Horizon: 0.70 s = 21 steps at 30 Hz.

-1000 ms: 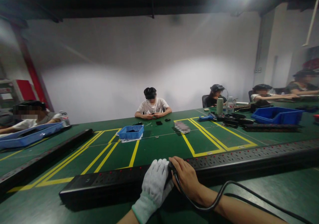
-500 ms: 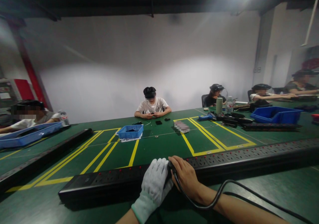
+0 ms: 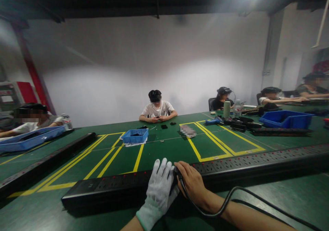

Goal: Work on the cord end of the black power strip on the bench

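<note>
A long black power strip [image 3: 231, 167] with rows of sockets and small red dots lies across the table in front of me. My left hand [image 3: 158, 186], in a white work glove, rests over the strip with its fingers stretched out. Right beside it, my bare right hand [image 3: 191, 183] is closed around a black plug [image 3: 176, 170], of which only the end shows. A black cable [image 3: 218, 212] loops from the plug under my right wrist and off to the lower right. The hands hide whether the plug sits in a socket.
A second power strip [image 3: 51, 160] runs along the left. Blue bins [image 3: 135, 138] stand on the green table [image 3: 164, 148], which has yellow tape lines. Tools, a green bottle [image 3: 226, 109] and a larger blue bin [image 3: 286, 119] are at the right. Several people sit around the table.
The fingers of my left hand have lifted and spread slightly. My right hand stays on the plug.
</note>
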Tool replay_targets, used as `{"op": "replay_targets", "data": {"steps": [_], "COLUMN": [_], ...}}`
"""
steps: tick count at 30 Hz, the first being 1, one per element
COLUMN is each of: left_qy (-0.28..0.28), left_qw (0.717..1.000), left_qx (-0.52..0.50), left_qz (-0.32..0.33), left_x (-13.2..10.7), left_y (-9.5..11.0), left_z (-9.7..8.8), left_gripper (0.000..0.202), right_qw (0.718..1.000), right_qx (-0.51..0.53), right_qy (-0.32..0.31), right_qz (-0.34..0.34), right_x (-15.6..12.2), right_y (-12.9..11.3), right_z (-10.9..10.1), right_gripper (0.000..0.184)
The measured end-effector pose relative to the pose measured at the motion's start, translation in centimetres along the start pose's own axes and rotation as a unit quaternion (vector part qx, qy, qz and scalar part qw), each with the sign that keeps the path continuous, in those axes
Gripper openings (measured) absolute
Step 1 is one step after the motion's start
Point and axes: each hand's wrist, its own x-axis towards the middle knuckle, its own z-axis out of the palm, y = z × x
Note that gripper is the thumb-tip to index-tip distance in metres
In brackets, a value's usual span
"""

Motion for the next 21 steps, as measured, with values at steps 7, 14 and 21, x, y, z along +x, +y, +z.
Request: {"op": "replay_targets", "data": {"steps": [7, 14, 21], "left_qy": [0.006, 0.037, 0.041], "left_qw": [1.000, 0.999, 0.999], "left_qx": [0.012, -0.004, 0.001], "left_qz": [0.018, 0.013, 0.014], "left_x": [0.0, -1.4, -1.1], "left_y": [-0.1, -0.2, -0.2], "left_z": [0.2, 1.5, 1.3], "left_gripper": [0.054, 0.052, 0.055], "right_qw": [1.000, 1.000, 1.000], "right_qx": [-0.014, -0.006, -0.007], "right_qy": [0.013, 0.011, 0.013], "right_qz": [-0.008, -0.007, -0.004], "right_x": [0.0, 0.1, 0.1], "right_y": [-0.1, -0.2, -0.2], "right_z": [-0.2, -0.4, -0.3], "right_gripper": [0.050, 0.051, 0.050]}}
